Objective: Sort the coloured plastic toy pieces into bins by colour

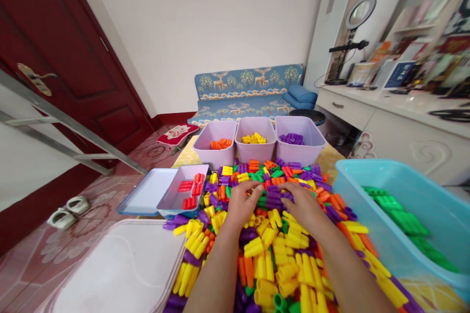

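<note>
A wide heap of yellow, purple, orange, green and red plastic tube pieces (279, 254) covers the table. Over its far middle part, my left hand (242, 201) has thumb and fingers curved toward a purple piece group (273, 197). My right hand (301, 201) is on the other side of that group, its fingers bent around the right end. Both hands appear closed on the purple pieces. Behind the heap stand three lilac bins, holding orange pieces (221, 144), yellow pieces (254, 138) and purple pieces (292, 139).
A small tray (165, 201) with red pieces stands left, beside a pale lid (141, 190). Nearer is a large white lid (121, 264). At right, a turquoise tub (382, 234) holds green pieces. Beyond the table are a blue sofa (242, 102) and a white cabinet (411, 132).
</note>
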`<control>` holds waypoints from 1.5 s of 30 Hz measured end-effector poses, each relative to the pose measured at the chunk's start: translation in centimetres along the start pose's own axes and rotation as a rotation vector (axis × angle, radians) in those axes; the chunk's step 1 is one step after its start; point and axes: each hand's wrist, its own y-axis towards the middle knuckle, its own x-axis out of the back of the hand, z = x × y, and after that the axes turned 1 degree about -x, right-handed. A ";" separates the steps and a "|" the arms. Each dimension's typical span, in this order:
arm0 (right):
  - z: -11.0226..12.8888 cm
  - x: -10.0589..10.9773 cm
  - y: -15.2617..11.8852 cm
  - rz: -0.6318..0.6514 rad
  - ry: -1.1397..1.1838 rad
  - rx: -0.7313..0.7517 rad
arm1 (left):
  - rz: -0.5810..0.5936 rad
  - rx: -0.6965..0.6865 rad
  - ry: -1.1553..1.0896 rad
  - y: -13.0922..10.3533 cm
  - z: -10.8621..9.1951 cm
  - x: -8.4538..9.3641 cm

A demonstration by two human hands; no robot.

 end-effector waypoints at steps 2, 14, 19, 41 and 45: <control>-0.2 0.0 -0.2 0.042 0.017 0.012 | 0.018 -0.027 0.034 0.0 -0.1 0.0; 0.5 -0.7 -0.4 0.128 0.290 -0.014 | 0.251 -0.174 0.107 -0.5 -0.3 0.3; 0.9 -0.5 -0.7 0.168 0.587 0.040 | 0.188 -0.173 0.076 -0.4 -0.4 0.2; 1.3 1.0 -0.6 0.088 0.626 -0.030 | -0.172 0.185 -0.277 0.4 1.2 0.0; 0.4 1.9 0.4 0.138 0.659 -0.076 | -0.224 0.208 -0.305 0.5 1.6 -0.1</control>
